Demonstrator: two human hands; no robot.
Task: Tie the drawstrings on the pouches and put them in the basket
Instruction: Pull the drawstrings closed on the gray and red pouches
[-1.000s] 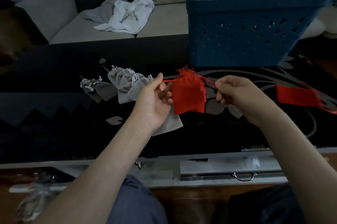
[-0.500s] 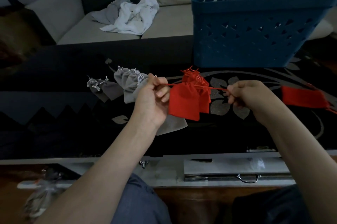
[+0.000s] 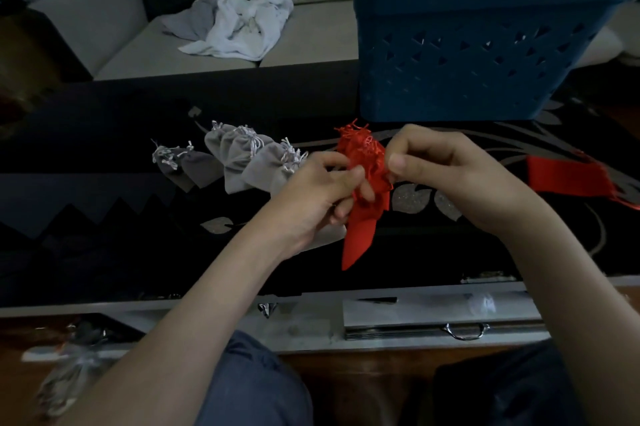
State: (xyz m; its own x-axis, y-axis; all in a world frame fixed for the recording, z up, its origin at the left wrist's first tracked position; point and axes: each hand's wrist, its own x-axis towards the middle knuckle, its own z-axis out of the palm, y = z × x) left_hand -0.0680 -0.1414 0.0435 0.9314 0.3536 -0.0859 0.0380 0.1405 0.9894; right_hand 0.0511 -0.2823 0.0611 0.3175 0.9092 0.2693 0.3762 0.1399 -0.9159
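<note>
- red pouch [image 3: 363, 217] is being pinched by left hand [image 3: 318, 197] and right hand [image 3: 446, 176]
- grey pouches [image 3: 242, 162] are lying left of them — basket [image 3: 467, 44] is standing beyond

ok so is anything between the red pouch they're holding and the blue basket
Nothing visible. The red pouch, held by the left hand and right hand, is just in front of the basket; only its near wall has to be cleared. The grey pouches lie off to the left, the other red pouch to the right.
</note>
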